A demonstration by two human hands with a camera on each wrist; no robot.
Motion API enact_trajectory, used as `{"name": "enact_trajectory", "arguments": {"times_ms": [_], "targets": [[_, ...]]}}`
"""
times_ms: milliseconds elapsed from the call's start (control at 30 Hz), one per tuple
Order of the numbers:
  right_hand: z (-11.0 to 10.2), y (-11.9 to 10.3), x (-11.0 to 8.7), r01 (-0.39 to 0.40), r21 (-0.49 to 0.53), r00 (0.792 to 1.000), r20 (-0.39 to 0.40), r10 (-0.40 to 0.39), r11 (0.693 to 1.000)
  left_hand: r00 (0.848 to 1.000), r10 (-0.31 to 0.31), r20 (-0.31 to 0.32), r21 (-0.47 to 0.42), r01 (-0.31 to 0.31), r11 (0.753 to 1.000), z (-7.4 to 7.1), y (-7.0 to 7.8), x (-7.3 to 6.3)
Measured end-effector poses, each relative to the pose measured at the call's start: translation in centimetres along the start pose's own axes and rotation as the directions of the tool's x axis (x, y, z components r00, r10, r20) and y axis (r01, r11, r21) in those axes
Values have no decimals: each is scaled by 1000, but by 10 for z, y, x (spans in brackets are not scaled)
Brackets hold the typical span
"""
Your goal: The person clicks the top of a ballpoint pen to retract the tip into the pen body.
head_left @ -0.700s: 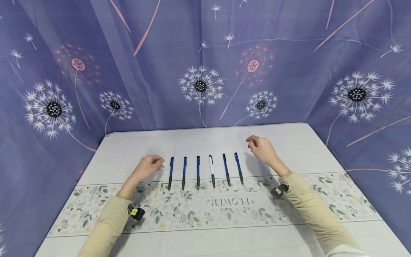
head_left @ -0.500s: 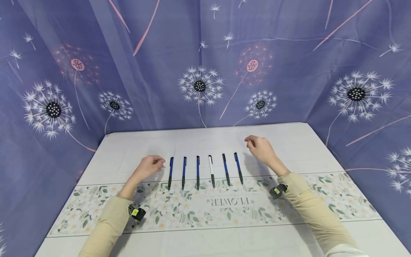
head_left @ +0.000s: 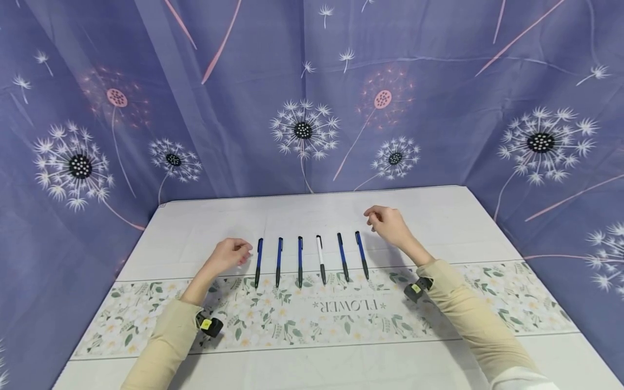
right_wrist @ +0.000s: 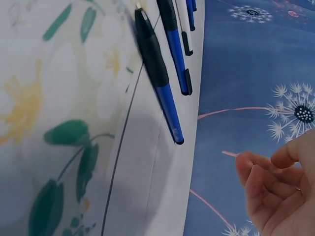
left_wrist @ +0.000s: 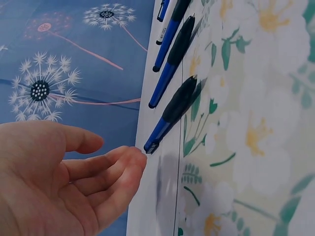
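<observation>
Left hand: hovering just left of the slim blue plastic pen with a dark grip at the row's left end, bending fingers loosely, holding the thumb apart from them, pinching nothing, leaving a narrow gap to that pen in the head view
Right hand: hanging beyond and to the right of the slim blue plastic pen with a dark grip at the row's right end, curling fingers loosely toward the palm, gripping nothing
Inner pens: lying between those two, running from the left as second blue pen, third blue pen, white-barrelled plastic pen with a dark grip and fifth blue pen
Pen row: resting on the white-covered bench, pointing writing tips toward the person, standing apart side by side, touching nowhere
Printed floral band with FLOWER lettering: crossing the bench, passing under the grip ends
Step at the row: apparently pausing short of first contact, flanking the pens from both ends, grasping none as yet
Next move for the hands: probably calling for lowering the fingertips onto an end pen, closing thumb and fingers across the barrel without nudging the neighbouring pen; on the right, likely needing more travel inward and toward the person
</observation>
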State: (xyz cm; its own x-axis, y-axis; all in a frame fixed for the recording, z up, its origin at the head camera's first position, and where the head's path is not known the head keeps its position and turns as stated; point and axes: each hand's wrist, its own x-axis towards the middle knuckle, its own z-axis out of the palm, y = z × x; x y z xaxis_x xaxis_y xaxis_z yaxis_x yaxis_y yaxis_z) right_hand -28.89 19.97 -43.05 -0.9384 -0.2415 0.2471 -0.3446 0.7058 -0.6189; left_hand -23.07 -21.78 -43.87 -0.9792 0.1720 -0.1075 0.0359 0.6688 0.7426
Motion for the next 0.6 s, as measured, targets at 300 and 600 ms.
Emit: {"name": "enact_trajectory", "arguments": {"times_ms": [300, 600], "targets": [[0, -9, 0, -46, 47, 999, 22, 45, 998, 1000, -32, -1, -26, 32, 999, -1, 2, -1], [4, -12, 2, -118, 83, 989, 94, 110, 990, 997, -79, 2, -59, 79, 995, 0, 6, -2]]}}
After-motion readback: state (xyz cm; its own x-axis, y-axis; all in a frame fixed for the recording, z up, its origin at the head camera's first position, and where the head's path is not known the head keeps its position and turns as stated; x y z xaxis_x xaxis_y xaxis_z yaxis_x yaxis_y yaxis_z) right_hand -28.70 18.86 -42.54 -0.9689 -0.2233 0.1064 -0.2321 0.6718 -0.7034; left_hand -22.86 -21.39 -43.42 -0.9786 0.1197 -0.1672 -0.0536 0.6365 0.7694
